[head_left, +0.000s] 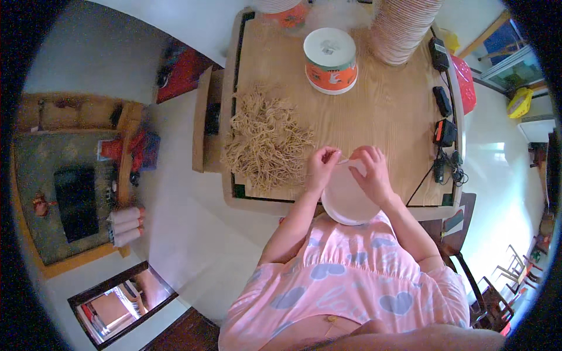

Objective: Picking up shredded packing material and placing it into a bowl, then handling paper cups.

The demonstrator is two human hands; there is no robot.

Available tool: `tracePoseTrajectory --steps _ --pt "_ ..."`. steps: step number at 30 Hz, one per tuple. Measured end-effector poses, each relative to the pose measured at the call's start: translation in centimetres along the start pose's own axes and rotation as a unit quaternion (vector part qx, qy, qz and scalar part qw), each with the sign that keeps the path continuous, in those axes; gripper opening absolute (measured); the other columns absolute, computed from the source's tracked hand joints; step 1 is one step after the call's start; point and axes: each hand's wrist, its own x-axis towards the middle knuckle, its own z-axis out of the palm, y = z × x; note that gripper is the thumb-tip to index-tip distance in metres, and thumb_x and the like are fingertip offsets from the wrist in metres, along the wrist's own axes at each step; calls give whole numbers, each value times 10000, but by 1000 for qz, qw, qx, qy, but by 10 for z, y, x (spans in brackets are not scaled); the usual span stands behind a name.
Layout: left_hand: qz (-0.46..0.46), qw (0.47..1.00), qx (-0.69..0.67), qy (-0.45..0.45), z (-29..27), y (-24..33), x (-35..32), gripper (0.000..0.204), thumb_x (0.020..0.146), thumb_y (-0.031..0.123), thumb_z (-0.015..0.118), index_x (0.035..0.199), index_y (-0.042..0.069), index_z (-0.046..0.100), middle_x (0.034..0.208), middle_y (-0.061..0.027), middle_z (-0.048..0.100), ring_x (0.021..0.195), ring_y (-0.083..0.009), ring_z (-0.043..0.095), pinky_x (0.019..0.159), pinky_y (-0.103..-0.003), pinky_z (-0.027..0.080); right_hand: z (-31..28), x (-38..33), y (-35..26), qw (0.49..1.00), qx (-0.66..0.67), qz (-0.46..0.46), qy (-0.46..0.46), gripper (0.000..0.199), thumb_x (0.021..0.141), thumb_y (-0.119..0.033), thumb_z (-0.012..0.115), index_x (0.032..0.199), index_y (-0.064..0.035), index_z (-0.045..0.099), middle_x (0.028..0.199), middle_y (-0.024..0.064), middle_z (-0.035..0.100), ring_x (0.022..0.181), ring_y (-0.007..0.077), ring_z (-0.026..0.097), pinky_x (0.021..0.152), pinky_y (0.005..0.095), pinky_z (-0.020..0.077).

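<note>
A white round paper tub (350, 199) rests between my forearms at the table's near edge, against my lap. Over its far rim my left hand (322, 168) pinches a short pale cord (344, 161). From the other side my right hand (373, 175) has its fingertips closed on the same cord, with its palm over the tub's right side. How the cord joins the tub, if it does, is hidden by my fingers. Left of my left hand lies a loose heap of tan twisted cords (269, 140).
Further back on the wooden table (386, 126) stands an orange and green printed tub (331, 75). A tall stack of nested paper tubs (405, 29) rises behind it to the right. Black adapters (445, 133) and cables line the right edge. An open drawer (209, 120) juts out left.
</note>
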Motion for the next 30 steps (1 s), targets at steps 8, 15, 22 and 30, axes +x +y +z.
tracePoseTrajectory --steps 8,15,22,30 --pt "-59 994 -87 -19 7 17 -4 103 835 115 611 831 13 622 736 8 602 668 -51 532 615 -204 444 10 8 1 995 -85 -53 -15 201 715 -168 651 901 -115 597 946 53 564 915 274 510 826 427 377" --pt "-66 994 -76 -41 -1 0 -4 79 823 121 624 859 52 635 784 9 613 713 -76 547 641 -220 448 7 9 3 999 -21 -34 4 85 744 -122 632 817 -86 610 822 59 584 825 254 534 779 388 387" --pt "-67 995 -63 -47 -3 9 -12 90 800 123 655 849 49 653 786 2 631 693 -78 558 638 -218 456 11 9 1 999 -25 15 16 72 757 -95 615 825 -76 603 776 61 596 783 242 549 737 366 384" --pt "-79 992 -96 -30 -1 11 -15 118 799 158 664 838 49 639 744 15 616 652 -63 541 601 -210 438 16 11 -1 999 -30 28 20 65 743 -114 619 795 -85 592 760 57 603 767 245 559 758 377 387"
